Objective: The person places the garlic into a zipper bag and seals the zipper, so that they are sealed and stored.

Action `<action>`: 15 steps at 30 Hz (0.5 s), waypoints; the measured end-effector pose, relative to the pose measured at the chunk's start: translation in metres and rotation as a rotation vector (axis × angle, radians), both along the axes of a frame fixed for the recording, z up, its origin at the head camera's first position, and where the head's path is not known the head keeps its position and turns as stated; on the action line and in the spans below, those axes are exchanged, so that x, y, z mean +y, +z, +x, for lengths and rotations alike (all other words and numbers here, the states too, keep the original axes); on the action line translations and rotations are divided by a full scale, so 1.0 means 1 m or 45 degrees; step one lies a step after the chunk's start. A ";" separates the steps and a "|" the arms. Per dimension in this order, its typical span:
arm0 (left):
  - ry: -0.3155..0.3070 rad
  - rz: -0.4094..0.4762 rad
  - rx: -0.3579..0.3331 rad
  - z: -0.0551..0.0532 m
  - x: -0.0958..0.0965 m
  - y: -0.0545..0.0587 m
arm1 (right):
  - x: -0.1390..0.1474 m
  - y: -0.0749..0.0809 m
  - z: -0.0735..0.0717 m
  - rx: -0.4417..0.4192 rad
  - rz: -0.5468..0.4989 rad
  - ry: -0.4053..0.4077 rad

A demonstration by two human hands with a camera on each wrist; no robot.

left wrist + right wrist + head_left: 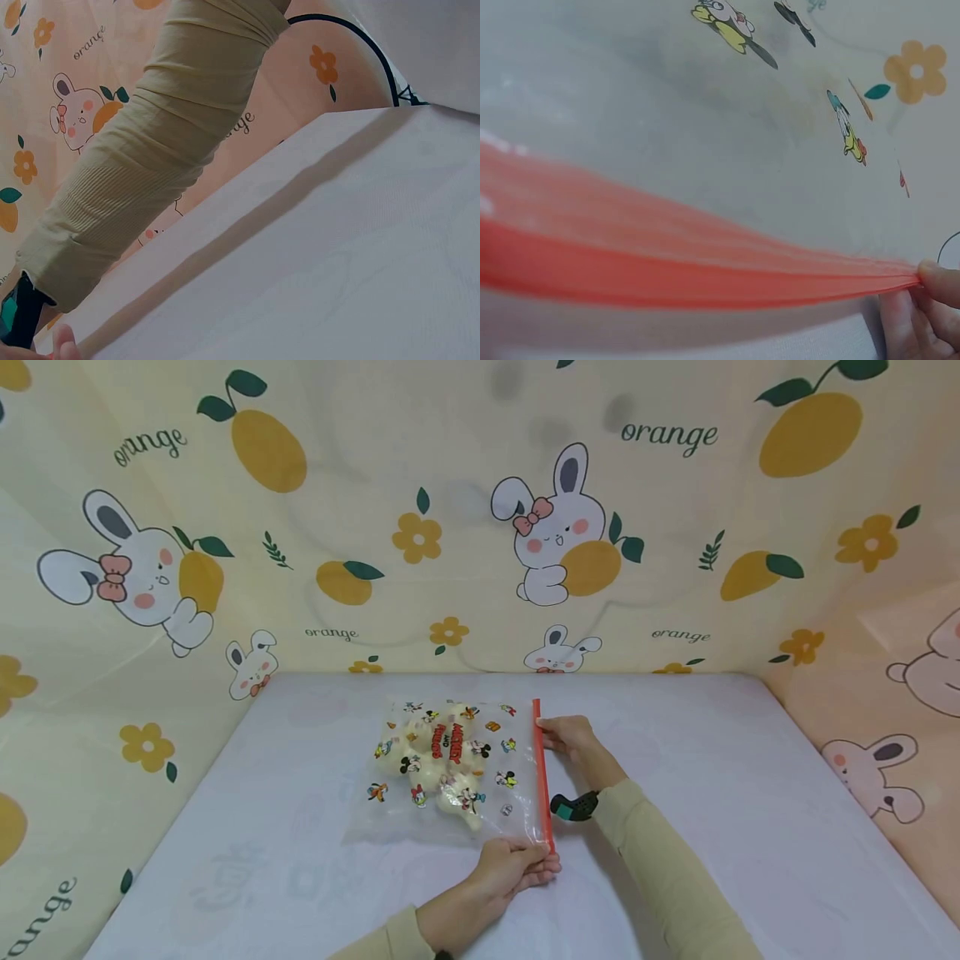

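A clear zip bag [517, 814] printed with small cartoon figures lies on its side, its red zip strip [541, 777] facing right. Inside it are several pale, rounded pieces [427, 775], partly covered by the print. My left hand [501, 870] pinches the near end of the strip, thumb on top. At the far end, my right hand [573, 745] grips the strip between thumb and fingers. Up close in the right wrist view, the red strip [667, 274] runs across to a pinching thumb [939, 283]. Fingertips [66, 345] show at the lower left of the left wrist view.
A white-covered table [300, 777] lies under the bag. Behind it and at both sides hang cloth walls [450, 460] with rabbits and oranges. A black wrist device [574, 807] sits below the right sleeve [652, 852]. A dark curved cable [360, 37] shows in the left wrist view.
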State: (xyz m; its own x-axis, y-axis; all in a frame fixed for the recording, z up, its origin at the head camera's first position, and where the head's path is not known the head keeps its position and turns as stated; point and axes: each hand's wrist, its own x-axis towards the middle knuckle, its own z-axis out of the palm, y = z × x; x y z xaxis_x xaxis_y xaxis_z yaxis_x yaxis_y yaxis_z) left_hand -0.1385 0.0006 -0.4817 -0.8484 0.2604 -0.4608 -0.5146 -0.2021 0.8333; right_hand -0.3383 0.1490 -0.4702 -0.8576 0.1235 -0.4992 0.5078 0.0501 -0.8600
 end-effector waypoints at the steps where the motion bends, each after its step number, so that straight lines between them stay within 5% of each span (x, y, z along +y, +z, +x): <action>1: 0.000 -0.001 -0.001 0.000 0.000 0.000 | 0.000 0.000 -0.001 -0.001 0.008 -0.008; 15: 0.000 -0.019 -0.008 0.000 0.000 0.001 | 0.000 0.002 -0.005 0.014 0.028 0.001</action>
State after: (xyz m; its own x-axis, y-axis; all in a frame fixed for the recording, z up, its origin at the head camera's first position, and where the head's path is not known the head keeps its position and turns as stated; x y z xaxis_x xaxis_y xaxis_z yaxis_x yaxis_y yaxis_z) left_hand -0.1386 0.0002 -0.4803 -0.8457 0.2534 -0.4697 -0.5195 -0.1896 0.8332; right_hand -0.3429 0.1486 -0.4685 -0.8632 0.1333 -0.4869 0.4982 0.0692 -0.8643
